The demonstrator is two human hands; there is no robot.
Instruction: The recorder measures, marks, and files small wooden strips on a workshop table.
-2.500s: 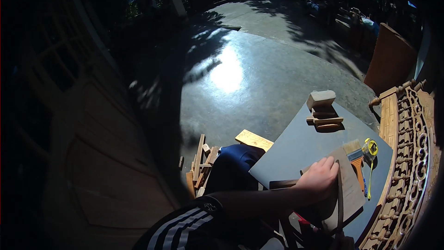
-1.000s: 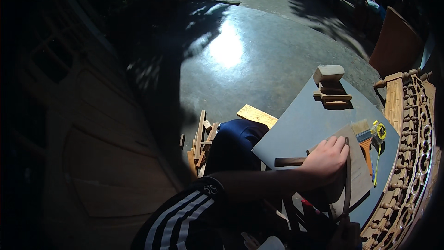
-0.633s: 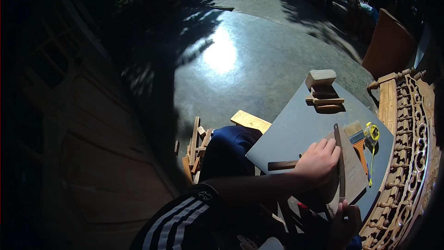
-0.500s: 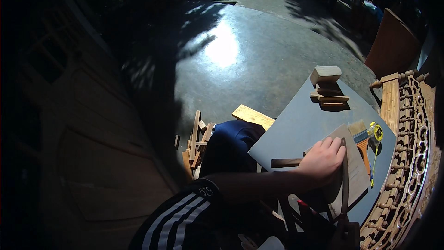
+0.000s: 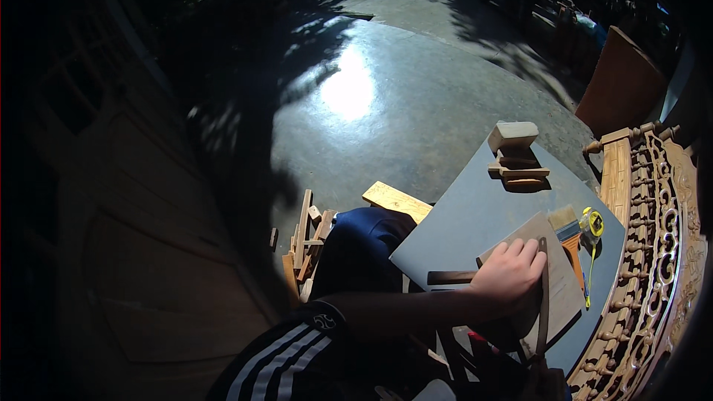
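My left hand [image 5: 510, 271] is closed over a dark wooden piece [image 5: 448, 278], whose squared end sticks out to the left. Beneath it lies a flat light-brown board [image 5: 568, 282] on the grey tabletop [image 5: 453, 226]. Against the fingertips runs a long, narrow, dark strip [image 5: 544, 304], like a file, reaching down toward the lower edge. At its lower end is a dark shape [image 5: 547, 382] in deep shadow, probably my right hand; its fingers cannot be made out. An orange-handled brush [image 5: 572, 245] and a yellow tape measure [image 5: 592, 224] lie right of the board.
At the tabletop's far corner are a pale wood block [image 5: 514, 134] and small wooden pieces [image 5: 522, 173]. A carved wooden railing [image 5: 639, 252] stands at the right. Wood offcuts [image 5: 307, 241] and a yellow plank [image 5: 397, 201] lie left of the table. A large panelled wooden piece [image 5: 163, 275] fills the shaded left.
The whole view has shifted slightly, with the table and floor now lower and further left. My left hand keeps its hold on the wooden piece, and the strip stays beside the fingertips.
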